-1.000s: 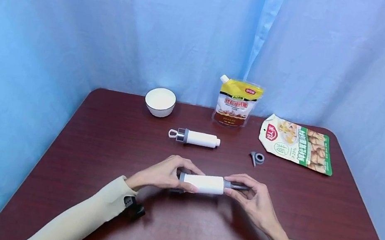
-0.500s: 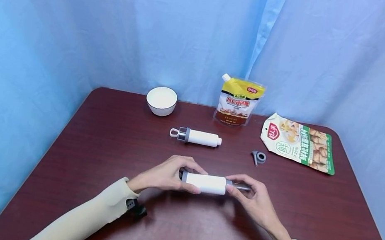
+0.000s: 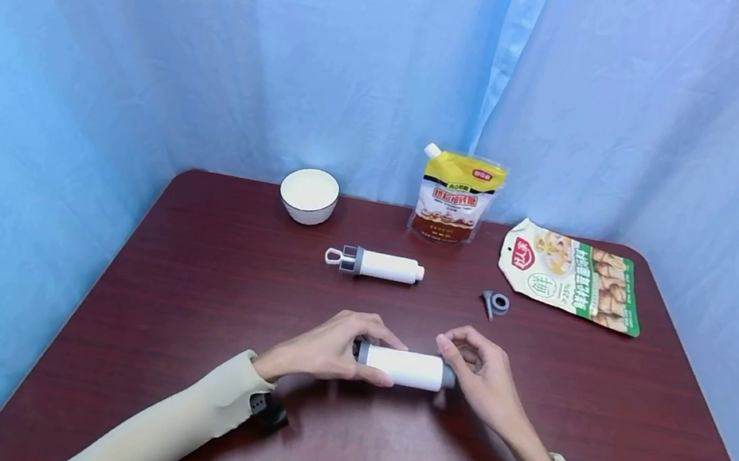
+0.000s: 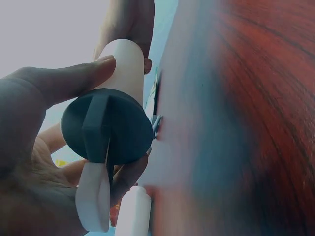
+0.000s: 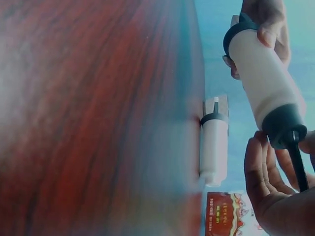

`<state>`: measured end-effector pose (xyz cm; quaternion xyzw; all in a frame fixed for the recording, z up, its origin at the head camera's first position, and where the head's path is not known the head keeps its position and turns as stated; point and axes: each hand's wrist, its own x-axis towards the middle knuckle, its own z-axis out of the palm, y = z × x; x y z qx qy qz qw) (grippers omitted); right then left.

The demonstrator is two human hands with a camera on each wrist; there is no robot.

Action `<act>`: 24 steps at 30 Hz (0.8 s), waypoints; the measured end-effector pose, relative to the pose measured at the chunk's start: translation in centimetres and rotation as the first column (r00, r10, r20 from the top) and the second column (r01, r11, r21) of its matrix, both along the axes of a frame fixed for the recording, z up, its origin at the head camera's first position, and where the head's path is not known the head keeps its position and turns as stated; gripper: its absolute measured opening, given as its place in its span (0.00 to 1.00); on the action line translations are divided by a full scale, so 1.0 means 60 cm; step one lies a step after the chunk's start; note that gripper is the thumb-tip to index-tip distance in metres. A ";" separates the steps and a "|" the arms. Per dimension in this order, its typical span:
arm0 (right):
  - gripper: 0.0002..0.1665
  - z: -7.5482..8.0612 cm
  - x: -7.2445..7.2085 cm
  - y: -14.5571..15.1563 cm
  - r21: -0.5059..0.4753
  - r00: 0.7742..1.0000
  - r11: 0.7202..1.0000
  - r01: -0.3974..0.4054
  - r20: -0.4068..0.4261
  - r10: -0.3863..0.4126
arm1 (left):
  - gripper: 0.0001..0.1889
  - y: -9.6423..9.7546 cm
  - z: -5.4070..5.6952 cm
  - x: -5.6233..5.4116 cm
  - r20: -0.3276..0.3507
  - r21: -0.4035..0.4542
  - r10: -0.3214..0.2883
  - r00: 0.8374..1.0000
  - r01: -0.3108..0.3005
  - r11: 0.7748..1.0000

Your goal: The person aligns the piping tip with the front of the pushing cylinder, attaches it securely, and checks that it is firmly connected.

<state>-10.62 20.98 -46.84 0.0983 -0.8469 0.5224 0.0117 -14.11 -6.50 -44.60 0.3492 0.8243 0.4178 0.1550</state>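
Observation:
A white, tube-shaped sausage stuffer (image 3: 404,368) with grey end caps lies level, left to right, in front of the person. My left hand (image 3: 329,347) grips its left end, thumb on the near side and fingers on the far side. In the left wrist view the grey cap (image 4: 108,125) and white pull handle (image 4: 93,196) face the camera. My right hand (image 3: 489,378) is at the opposite end, fingers loosely bent beside the dark nozzle cap (image 5: 284,125). A long dark nozzle (image 5: 298,164) passes between its thumb and fingers; in the head view the hand hides it.
Behind the hands lies a second stuffer (image 3: 388,267). A grey spare nozzle and ring (image 3: 495,304) lie to its right. Along the back are a white bowl (image 3: 309,197), a spouted pouch (image 3: 454,200) and a flat food bag (image 3: 576,278). Blue curtains (image 3: 366,69) surround the table.
The stuffer and left hand have shifted slightly right and toward the person. My right thumb and fingers have left their hold on the nozzle cap, the thumb moving to its far side.

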 end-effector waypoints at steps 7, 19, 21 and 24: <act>0.07 0.005 0.004 0.015 -0.045 0.994 0.994 -0.101 0.043 0.103 | 0.21 -0.011 0.001 -0.004 -0.033 0.017 0.045 0.998 -0.044 0.999; 0.13 0.002 0.002 0.034 -0.118 0.969 0.970 -0.212 0.101 0.225 | 0.22 -0.012 0.003 -0.010 0.005 0.008 0.073 0.997 -0.073 0.997; 0.12 0.001 0.001 0.032 -0.112 0.972 0.974 -0.195 0.113 0.208 | 0.22 -0.011 0.004 -0.010 -0.004 0.009 0.075 0.997 -0.075 0.997; 0.14 0.002 0.002 0.032 -0.102 0.973 0.976 -0.192 0.107 0.202 | 0.22 -0.011 0.005 -0.010 -0.004 0.007 0.078 0.997 -0.078 0.997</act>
